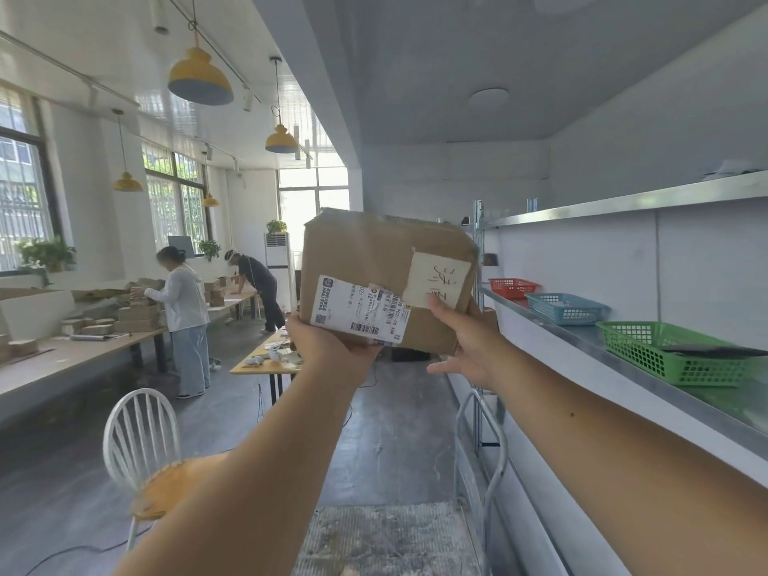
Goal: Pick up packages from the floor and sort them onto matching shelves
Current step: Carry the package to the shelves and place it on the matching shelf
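I hold a brown cardboard package (365, 251) up at chest height in front of me. It carries a white shipping label at its lower left and a cream handwritten tag at its right. My left hand (328, 347) grips its lower left corner from below. My right hand (469, 338) holds the lower right edge, thumb on the front face, other fingers spread. To the right runs a metal shelf (582, 330) with a red basket (513, 288), a blue basket (567, 308) and a green basket (673, 353).
A white chair (145, 446) with a wooden seat stands at lower left. A metal cart (486, 455) is just below my right arm. Two people (187, 309) work at long tables with boxes on the left. A yellow table (266, 359) stands mid-room.
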Demonstrator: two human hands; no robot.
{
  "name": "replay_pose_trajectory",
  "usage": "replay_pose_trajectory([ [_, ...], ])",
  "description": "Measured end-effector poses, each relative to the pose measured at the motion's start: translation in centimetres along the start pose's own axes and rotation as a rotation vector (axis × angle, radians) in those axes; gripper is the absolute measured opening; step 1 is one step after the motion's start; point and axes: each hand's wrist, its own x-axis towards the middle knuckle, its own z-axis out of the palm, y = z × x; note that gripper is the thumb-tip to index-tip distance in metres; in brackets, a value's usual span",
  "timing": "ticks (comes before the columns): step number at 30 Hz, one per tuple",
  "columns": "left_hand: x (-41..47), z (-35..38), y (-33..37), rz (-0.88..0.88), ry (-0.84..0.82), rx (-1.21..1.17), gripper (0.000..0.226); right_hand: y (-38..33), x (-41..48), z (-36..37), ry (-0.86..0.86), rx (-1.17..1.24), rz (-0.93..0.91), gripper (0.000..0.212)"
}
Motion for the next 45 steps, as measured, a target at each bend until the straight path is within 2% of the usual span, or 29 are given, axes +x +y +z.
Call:
replay_pose_trajectory([
  [3,-0.7,-0.1,-1.3,0.025,0.050,0.020,0.055,0.5,0.3,-0.4,-0.065,0.107,0.049,0.083],
  [6,-0.4,-0.7,-1.7,0.011,0.113,0.087,0.046,0.6,0.7,-1.3,-0.001,0.212,-0.025,0.075],
  [8,0.2,-1.1,-1.4,0.068,0.158,0.137,0.039,0.4,0.9,-1.9,0.005,0.252,-0.050,0.067],
  [11,0.9,-1.2,-1.1,0.247,0.183,0.274,0.069,-0.1,0.9,-3.2,0.024,0.306,-0.096,0.033],
  [12,0.7,-1.1,-1.2,0.276,0.171,0.304,0.069,-0.2,1.1,-3.6,0.016,0.331,-0.107,0.027],
  [14,0.2,-0.6,-1.4,0.306,0.146,0.386,0.049,-0.3,1.4,-3.8,-0.015,0.379,-0.124,0.032],
  [16,-0.3,0.0,-1.4,0.301,0.137,0.414,0.028,-0.2,1.7,-3.7,-0.019,0.412,-0.149,0.051],
  [18,-0.2,0.4,-1.3,0.235,0.118,0.397,0.039,0.1,1.9,-3.4,0.004,0.439,-0.169,0.072],
  [19,0.0,0.4,-1.2,0.208,0.110,0.377,0.043,0.1,1.9,-3.2,0.016,0.454,-0.172,0.072],
  [23,-1.0,1.0,-1.3,0.254,0.074,0.439,0.060,0.3,1.9,-2.4,0.044,0.446,-0.144,0.031],
  [25,-1.3,1.1,-1.3,0.255,0.098,0.409,0.068,0.2,1.7,-2.1,0.008,0.430,-0.112,0.032],
  [27,-0.6,0.7,-1.4,0.221,0.131,0.360,0.064,0.3,1.7,-2.1,-0.083,0.392,-0.084,0.044],
  [29,-0.3,0.4,-1.4,0.198,0.150,0.318,0.062,0.1,1.6,-1.9,-0.145,0.355,-0.061,0.041],
  [33,-1.7,0.9,-0.9,0.275,0.155,0.330,0.063,0.1,1.7,-0.9,-0.119,0.288,-0.112,0.042],
  [34,-1.7,0.8,-0.9,0.270,0.159,0.317,0.057,0.2,1.8,-0.7,-0.093,0.266,-0.138,0.042],
  [37,-0.1,0.4,-0.8,0.226,0.193,0.258,0.018,0.3,2.0,-0.2,-0.043,0.239,-0.152,0.062],
  [39,0.9,-0.1,-1.0,0.240,0.186,0.280,0.021,0.2,2.0,0.0,-0.051,0.286,-0.146,0.074],
  [42,0.3,-0.2,-1.2,0.254,0.172,0.387,0.021,0.2,1.5,0.0,-0.065,0.279,-0.140,0.068],
  [43,-0.2,-0.1,-1.2,0.252,0.160,0.424,0.023,0.2,1.3,0.0,-0.078,0.252,-0.132,0.071],
  [45,-0.4,-0.1,-1.1,0.235,0.135,0.464,0.036,0.4,1.2,-0.3,-0.083,0.200,-0.106,0.094],
])
